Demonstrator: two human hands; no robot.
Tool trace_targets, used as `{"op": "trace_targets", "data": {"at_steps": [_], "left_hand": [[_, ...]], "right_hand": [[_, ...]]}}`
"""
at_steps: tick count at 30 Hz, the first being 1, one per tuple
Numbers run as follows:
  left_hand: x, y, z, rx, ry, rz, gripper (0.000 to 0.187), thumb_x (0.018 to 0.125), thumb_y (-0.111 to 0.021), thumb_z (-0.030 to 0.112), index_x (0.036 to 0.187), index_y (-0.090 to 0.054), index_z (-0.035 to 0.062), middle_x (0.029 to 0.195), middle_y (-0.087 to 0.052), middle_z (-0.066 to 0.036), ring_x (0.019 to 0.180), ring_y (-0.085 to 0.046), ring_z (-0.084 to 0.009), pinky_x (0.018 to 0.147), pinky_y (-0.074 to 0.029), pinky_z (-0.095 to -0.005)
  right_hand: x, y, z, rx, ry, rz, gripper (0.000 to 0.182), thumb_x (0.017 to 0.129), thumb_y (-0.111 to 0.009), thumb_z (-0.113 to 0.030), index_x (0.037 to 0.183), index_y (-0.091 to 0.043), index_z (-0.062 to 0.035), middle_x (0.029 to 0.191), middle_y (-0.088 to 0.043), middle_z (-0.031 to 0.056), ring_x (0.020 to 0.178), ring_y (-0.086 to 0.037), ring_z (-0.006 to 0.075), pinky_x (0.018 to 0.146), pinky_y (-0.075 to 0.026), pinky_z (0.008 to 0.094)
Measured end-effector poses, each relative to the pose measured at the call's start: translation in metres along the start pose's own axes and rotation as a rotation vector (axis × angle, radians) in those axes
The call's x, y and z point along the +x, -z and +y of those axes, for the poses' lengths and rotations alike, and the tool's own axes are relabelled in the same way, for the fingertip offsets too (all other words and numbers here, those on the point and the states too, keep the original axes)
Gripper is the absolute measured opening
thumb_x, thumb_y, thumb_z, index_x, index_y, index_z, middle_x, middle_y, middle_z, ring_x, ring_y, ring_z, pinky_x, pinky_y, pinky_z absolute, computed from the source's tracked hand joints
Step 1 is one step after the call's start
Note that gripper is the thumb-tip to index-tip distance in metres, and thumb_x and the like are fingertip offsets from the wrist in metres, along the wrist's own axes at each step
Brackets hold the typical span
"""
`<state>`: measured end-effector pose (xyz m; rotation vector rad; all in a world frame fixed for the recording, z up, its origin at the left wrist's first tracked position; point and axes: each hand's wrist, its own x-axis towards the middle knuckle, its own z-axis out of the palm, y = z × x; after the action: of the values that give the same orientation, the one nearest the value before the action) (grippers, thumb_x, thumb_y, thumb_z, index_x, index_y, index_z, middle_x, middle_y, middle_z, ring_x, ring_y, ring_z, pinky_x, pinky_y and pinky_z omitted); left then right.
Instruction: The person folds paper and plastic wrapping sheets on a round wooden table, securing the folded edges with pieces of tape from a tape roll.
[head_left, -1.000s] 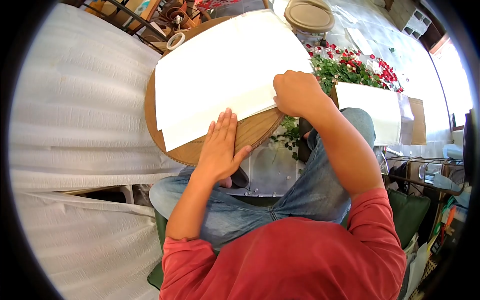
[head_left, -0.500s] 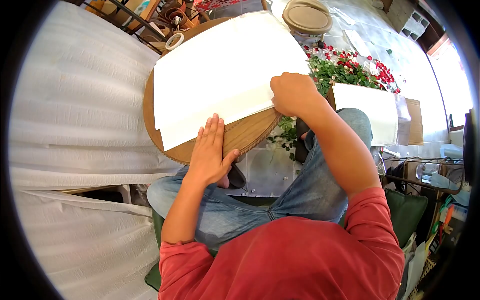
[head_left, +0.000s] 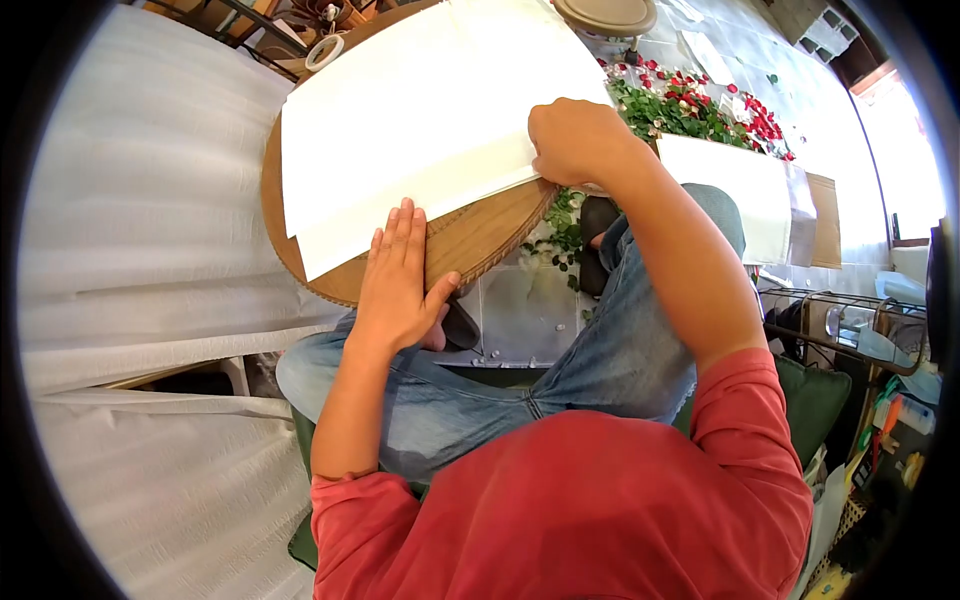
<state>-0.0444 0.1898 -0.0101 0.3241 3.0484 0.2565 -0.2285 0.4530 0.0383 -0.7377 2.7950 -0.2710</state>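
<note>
Large white sheets (head_left: 430, 110) lie on the round wooden table (head_left: 470, 235), with a folded-looking strip along their near edge. My left hand (head_left: 398, 270) lies flat, fingers stretched out and together, its fingertips at the near edge of the sheets and its palm over the table rim. At the right end of that strip, my right hand (head_left: 578, 143) is closed with its knuckles up, against the paper edge. Its fingertips are tucked under and whatever they grip is hidden.
A stool (head_left: 606, 14) stands beyond the table. Red petals and green leaves (head_left: 690, 110) cover the floor at right, near a white-covered box (head_left: 725, 195). A wire rack (head_left: 850, 330) is at far right, a white curtain (head_left: 160, 200) at left. A tape roll (head_left: 325, 53) sits at the table's far left.
The whole view has shifted, so the table and sheets appear slightly higher and further left. Both hands keep nearly the same places at the paper's near edge.
</note>
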Motion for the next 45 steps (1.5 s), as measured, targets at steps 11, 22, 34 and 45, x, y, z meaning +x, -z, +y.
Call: {"op": "trace_targets", "data": {"at_steps": [11,22,34,45], "left_hand": [[-0.002,0.000,-0.002,0.003,0.012,-0.002,0.089,0.104,-0.057,0.048,0.168,-0.023,-0.0027,0.176,-0.021,-0.024,0.164,-0.020,-0.0392,0.134,-0.013,-0.0504],[-0.013,0.006,-0.012,-0.020,0.065,0.001,0.085,0.104,-0.057,0.045,0.168,-0.025,-0.0020,0.176,-0.023,-0.025,0.164,-0.020,-0.0387,0.134,-0.014,-0.0495],[0.119,0.018,0.073,-1.110,0.250,0.043,0.019,0.103,-0.066,0.009,0.115,-0.063,-0.0056,0.085,-0.071,-0.012,0.067,-0.069,-0.0166,0.060,-0.056,-0.0300],[0.159,0.001,0.072,-1.077,0.347,-0.111,0.015,0.095,-0.075,0.004,0.094,-0.060,0.0002,0.071,-0.068,-0.008,0.051,-0.061,-0.0115,0.044,-0.047,-0.0258]], "right_hand": [[-0.001,0.000,-0.010,-0.051,-0.032,-0.023,0.028,0.082,-0.072,-0.009,0.109,-0.078,-0.0037,0.107,-0.080,0.0184,0.099,-0.079,0.0369,0.080,-0.064,0.0488],[-0.005,0.005,-0.014,-0.056,-0.042,-0.058,0.028,0.082,-0.074,-0.009,0.109,-0.078,-0.0048,0.108,-0.080,0.0180,0.100,-0.079,0.0361,0.082,-0.064,0.0469],[-0.006,0.008,-0.014,-0.105,0.002,-0.054,0.030,0.083,-0.077,-0.017,0.108,-0.075,-0.0019,0.106,-0.078,0.0207,0.100,-0.078,0.0384,0.082,-0.064,0.0488],[0.006,0.003,0.025,0.072,-0.025,-0.098,0.025,0.085,-0.074,-0.022,0.102,-0.077,-0.0037,0.101,-0.078,0.0212,0.095,-0.076,0.0382,0.085,-0.060,0.0474]]}}
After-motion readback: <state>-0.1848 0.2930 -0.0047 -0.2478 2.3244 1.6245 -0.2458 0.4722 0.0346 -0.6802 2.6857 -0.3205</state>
